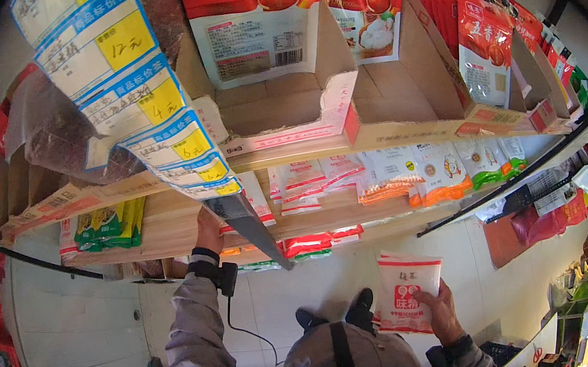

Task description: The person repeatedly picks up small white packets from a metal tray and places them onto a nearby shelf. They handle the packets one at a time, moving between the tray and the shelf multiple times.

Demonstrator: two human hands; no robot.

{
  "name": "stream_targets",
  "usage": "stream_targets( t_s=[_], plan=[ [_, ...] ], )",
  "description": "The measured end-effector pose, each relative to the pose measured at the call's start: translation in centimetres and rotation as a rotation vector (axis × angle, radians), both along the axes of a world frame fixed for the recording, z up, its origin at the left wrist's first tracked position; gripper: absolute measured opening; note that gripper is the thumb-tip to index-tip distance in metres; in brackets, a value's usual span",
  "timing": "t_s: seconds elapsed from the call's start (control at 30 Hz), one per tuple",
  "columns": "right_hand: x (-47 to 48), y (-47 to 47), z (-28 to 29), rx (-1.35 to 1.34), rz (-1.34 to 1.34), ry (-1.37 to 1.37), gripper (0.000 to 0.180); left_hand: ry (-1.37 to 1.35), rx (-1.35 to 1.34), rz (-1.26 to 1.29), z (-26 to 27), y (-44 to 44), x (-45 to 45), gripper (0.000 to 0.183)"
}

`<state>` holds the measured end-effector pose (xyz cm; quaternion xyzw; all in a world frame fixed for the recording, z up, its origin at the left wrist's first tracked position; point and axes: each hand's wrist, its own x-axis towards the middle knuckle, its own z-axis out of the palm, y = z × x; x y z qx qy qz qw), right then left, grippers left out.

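My right hand (439, 307) grips a white plastic seasoning packet (406, 292) with red print, held over the floor at the lower right; other packets seem stacked behind it. My left hand (209, 229) reaches onto the middle wooden shelf (163, 226), beside a dark metal upright. Its fingers are hidden behind that upright and the price tags, so what they touch cannot be seen. Just right of it lie red-and-white packets (256, 200) on the same shelf. Green-and-yellow packets (106, 225) lie to its left.
A strip of price tags (143, 92) hangs down the metal upright (245, 222) in front of the shelves. Above, cut cardboard boxes (283, 111) hold red pouches (485, 52). More white packets (438, 173) lie on the middle shelf. Further goods line the right side.
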<state>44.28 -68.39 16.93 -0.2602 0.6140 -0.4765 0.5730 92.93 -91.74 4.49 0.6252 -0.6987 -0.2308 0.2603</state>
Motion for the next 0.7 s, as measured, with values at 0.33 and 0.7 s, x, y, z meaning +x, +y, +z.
stream_targets(
  t_s=[0.33,0.7],
  plan=[
    [1.2,-1.0,0.1,0.045,0.019,0.018,0.041,0.828,0.022,0.156,-2.5,-1.3,0.5,0.035],
    [1.1,-1.7,0.6,0.043,0.053,0.005,0.042,0.853,-0.047,0.510,-1.2,-1.8,11.9,0.030]
  ],
)
